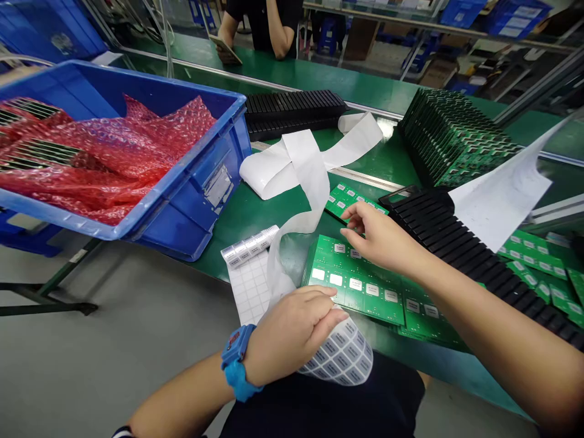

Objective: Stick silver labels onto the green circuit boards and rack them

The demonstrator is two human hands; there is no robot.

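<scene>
Green PCB panel [353, 283] sat on the desk [241, 228] just below the right hand [378, 237], fingers loosely spread, holding nothing; left hand [292, 331] curled, fingers gripping a label sheet [340, 356].

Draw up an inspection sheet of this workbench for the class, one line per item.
surface: green workbench with a metal rail
job's things: left hand holds curled label sheet; right hand over green circuit boards, some labelled
clutter: white backing strip, blue crate of red bubble wrap, black slotted rack
grippers: bare hands; blue wrist strap on left
cables: thin wires behind the crate
surroundings: co-worker across the bench, shelves beyond
</scene>
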